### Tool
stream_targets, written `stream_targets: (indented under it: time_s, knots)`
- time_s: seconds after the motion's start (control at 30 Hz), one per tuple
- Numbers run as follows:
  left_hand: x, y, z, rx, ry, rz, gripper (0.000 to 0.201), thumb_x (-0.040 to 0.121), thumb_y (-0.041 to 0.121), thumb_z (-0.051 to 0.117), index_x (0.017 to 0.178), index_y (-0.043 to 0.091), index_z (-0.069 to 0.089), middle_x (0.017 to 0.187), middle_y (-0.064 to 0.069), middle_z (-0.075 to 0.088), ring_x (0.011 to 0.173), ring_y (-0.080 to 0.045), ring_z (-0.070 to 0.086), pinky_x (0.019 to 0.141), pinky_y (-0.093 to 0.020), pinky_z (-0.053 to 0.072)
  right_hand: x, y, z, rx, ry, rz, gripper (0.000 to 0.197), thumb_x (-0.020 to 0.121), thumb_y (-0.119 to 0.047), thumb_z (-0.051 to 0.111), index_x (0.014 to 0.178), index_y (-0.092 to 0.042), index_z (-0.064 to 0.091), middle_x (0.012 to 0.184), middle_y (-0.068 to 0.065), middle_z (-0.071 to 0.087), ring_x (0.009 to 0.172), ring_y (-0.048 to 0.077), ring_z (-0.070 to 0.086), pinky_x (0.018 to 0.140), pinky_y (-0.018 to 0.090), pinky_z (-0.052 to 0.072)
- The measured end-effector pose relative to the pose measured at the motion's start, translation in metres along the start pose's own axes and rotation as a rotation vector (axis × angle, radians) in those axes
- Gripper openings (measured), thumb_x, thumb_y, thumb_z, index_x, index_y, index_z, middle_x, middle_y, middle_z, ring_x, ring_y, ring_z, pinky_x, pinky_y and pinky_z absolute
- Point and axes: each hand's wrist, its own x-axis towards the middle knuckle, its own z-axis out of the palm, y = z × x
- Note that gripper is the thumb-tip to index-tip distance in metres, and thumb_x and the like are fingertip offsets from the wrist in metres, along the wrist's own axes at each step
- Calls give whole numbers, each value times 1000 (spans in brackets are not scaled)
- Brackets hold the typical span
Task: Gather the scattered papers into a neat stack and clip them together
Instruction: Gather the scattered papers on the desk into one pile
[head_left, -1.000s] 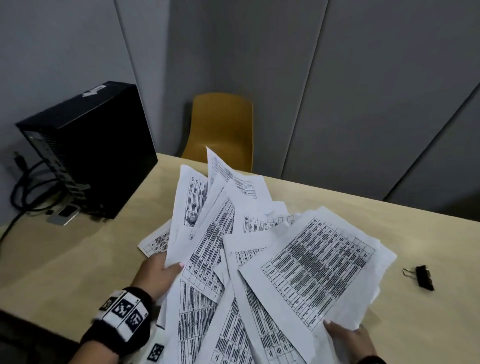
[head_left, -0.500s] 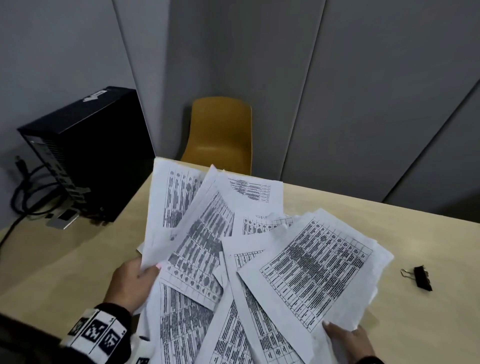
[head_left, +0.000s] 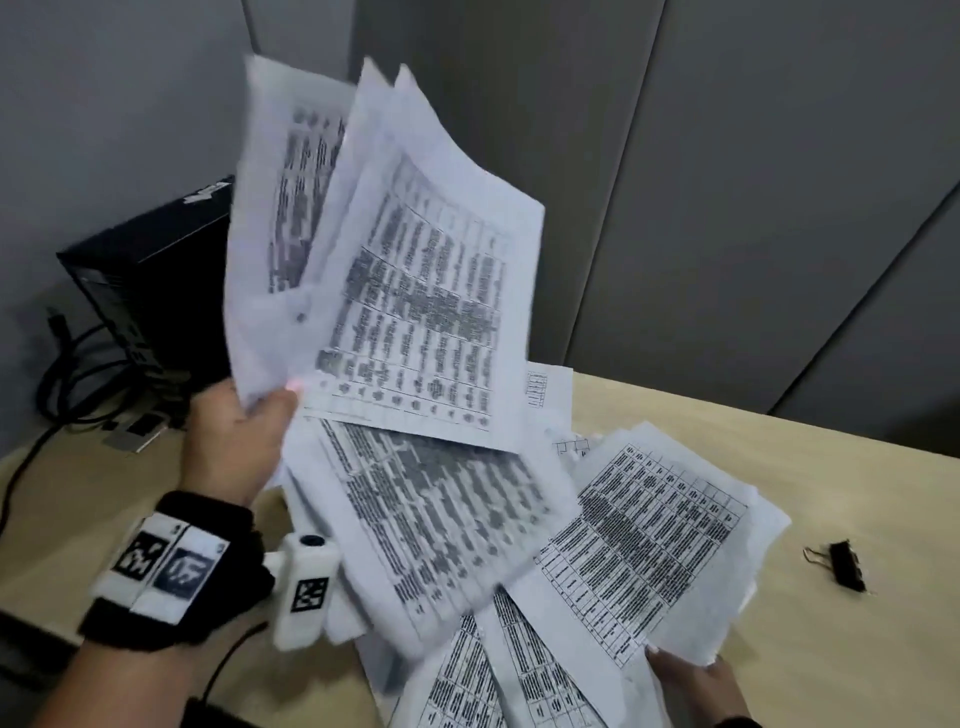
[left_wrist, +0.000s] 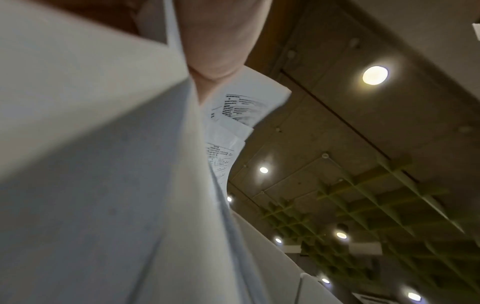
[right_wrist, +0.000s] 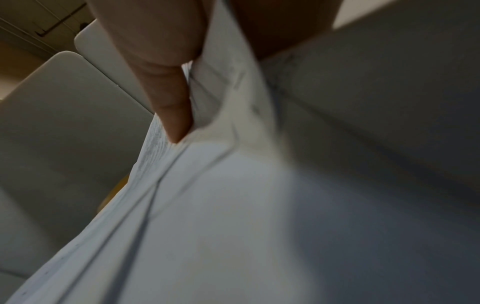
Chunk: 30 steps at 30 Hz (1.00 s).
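Observation:
Several printed white papers fan across the wooden table. My left hand grips the lower edge of a bunch of sheets and holds them up above the table, thumb on top. The left wrist view shows that thumb pressed on the raised sheets. At the near right, my right hand pinches the corner of another bunch; in the right wrist view a finger presses into the crumpled paper. A black binder clip lies on the table to the right, apart from the papers.
A black computer case stands at the table's back left with cables and a small silver device beside it. Grey wall panels rise behind the table.
My left hand has lifted its bunch of sheets from flat on the table to high and upright. The right hand and the clip stay where they were.

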Motion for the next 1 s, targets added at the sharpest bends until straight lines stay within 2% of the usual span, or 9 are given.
stream_targets:
  time_s: [0.1,0.2,0.37,0.53,0.67,0.73,0.8,0.9,1.0]
  knots:
    - [-18,-34,38,-48,-214,-205,13,87,3,59,97,3,66,72,9,66,66,-3,64,56,-16,48,3,3,1,5,-8,-36,66,41,-14,69,103,11,64,93,18,64,90,30,56,83,34,38]
    - [-46,-80,71,102,-393,-359,11,90,11,57,96,11,66,76,3,66,72,-14,63,57,-21,46,-1,-1,3,-2,22,-12,32,40,-10,62,70,0,65,72,10,65,82,30,59,77,34,41]
    - [-74,-110,104,301,-510,-398,18,91,15,55,102,3,61,91,-16,67,81,-30,64,73,-40,57,2,8,0,-7,-25,41,53,51,-7,73,99,12,62,50,-4,67,61,22,62,65,30,47]
    - [-78,-113,121,349,-612,-388,22,93,12,52,110,0,58,80,-4,59,66,-16,56,52,-22,44,-2,1,3,18,-16,104,61,51,-20,66,104,9,57,81,15,72,80,33,65,81,42,50]
    - [-92,-117,133,327,-753,-453,27,91,12,54,116,3,57,106,-17,65,93,-30,62,71,-27,51,-10,-9,4,174,-87,177,85,73,-47,68,136,0,35,136,10,49,129,27,43,111,43,24]
    - [-99,-118,137,257,-825,-524,30,89,14,57,118,9,57,113,-11,65,104,-28,60,91,-36,50,-5,-2,6,143,-89,121,114,44,-58,83,136,-7,39,130,7,54,122,27,50,110,44,30]
    - [-101,-119,140,218,-893,-543,35,86,19,61,121,15,55,115,-5,64,108,-26,59,101,-40,45,0,7,6,44,-46,107,111,32,-45,87,126,-1,49,122,15,61,105,30,60,100,45,41]
    - [-87,-124,144,267,-806,-402,26,85,23,63,111,18,61,103,-2,68,96,-24,64,85,-32,52,-8,-1,4,56,-44,105,87,35,-43,90,103,3,58,102,17,66,83,26,62,80,37,47]
    - [-56,-138,141,262,-474,-433,29,83,15,63,111,20,59,105,-9,67,91,-26,63,76,-31,50,-5,-3,-11,111,-5,136,56,73,-16,76,115,12,53,99,10,55,75,21,52,69,26,43]
